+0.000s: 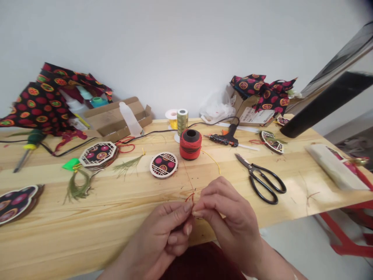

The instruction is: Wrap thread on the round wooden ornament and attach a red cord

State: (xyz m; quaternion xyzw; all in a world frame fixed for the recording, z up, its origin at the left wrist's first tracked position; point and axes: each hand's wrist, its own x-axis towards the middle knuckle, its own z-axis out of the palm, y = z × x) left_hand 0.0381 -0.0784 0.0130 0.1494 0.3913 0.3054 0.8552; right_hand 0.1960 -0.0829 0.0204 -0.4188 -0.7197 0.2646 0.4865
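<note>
Near the table's front edge my left hand [171,229] and my right hand [229,219] meet fingertip to fingertip. A thin red cord [190,196] is pinched between them, with a small loop standing up above the left thumb. What else the fingertips hold is hidden. Beyond the hands stands a spool of red cord [190,147], from which a fine strand runs toward my fingers. Left of the spool lies a round ornament [163,165] with a white lattice over dark patterned fabric. Black-handled scissors [264,179] lie to the right of my right hand.
A glue gun [225,138] rests behind the scissors, its cable crossing the table. Thread spools [182,121] and an open cardboard box [116,116] stand by the wall. An octagonal ornament [99,154], green tassels [77,182] and a screwdriver [25,155] lie left. A black tube [326,103] leans right.
</note>
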